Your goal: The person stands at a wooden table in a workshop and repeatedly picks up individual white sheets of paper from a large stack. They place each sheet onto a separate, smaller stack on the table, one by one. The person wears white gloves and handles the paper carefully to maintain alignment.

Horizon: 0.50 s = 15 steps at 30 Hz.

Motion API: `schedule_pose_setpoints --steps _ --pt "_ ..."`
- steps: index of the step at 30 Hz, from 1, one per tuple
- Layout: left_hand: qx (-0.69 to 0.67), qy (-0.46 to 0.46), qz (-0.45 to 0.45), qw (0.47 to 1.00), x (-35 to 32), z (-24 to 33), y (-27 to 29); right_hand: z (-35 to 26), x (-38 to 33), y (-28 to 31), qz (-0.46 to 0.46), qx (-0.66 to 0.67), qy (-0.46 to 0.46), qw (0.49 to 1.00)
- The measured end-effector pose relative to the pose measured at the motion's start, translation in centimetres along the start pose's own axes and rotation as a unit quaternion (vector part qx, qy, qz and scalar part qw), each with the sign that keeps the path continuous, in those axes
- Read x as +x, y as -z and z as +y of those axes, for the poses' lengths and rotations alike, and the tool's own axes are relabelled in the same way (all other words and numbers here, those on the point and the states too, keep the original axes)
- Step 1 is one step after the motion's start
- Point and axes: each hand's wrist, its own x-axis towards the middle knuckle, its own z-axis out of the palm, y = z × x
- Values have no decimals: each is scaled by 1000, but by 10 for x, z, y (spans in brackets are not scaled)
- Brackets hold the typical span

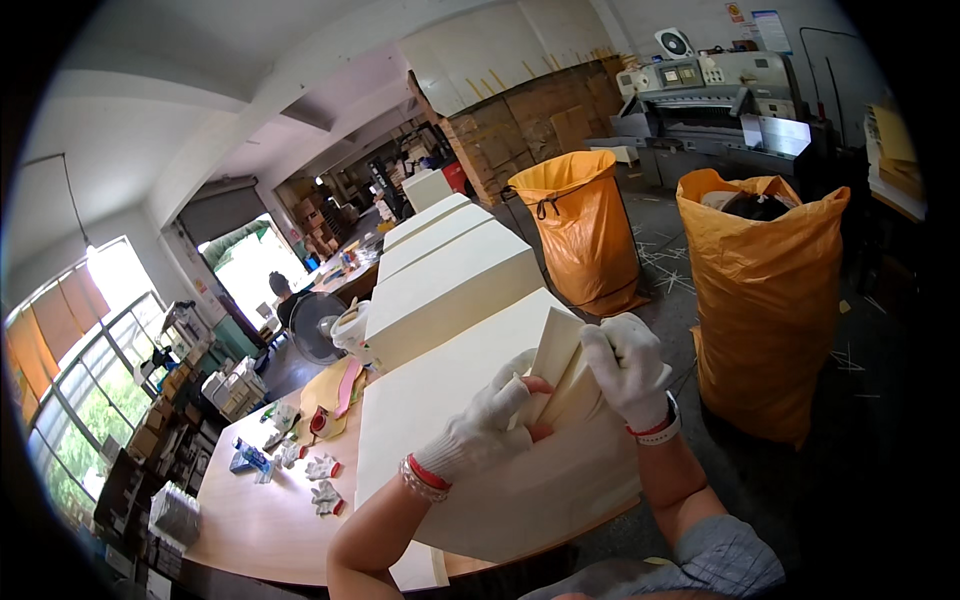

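Over a broad stack of cream paper (pixel 430 400) on the table, both of my hands work at a bundle of cream paper sheets (pixel 555 350) whose corner is lifted and parted. My left hand (pixel 490 410), in a white glove with bare fingertips showing, is closed on the left side of the bundle. At the right edge of the sheets, my right hand (pixel 625 370) is curled closed, also gloved in white. Its fingertips are partly hidden, but the sheets run into its grip.
More tall cream paper stacks (pixel 450 285) stand in a row beyond. Two orange sacks (pixel 580 235) are on the floor to the right, near a large grey machine (pixel 710 90). Spare gloves (pixel 325 497) and a tape roll (pixel 320 423) lie on the left tabletop. A fan (pixel 316 327) stands behind.
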Motion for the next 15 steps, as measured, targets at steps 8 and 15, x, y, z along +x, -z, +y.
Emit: schedule_pose_setpoints --steps 8,15 --pt "-17 10 -70 997 0 -6 5 -7 3 0 7 -3 -1 1000" --pt "-2 -1 -4 1000 0 -3 1 -2 1 0 9 6 -5 1000"
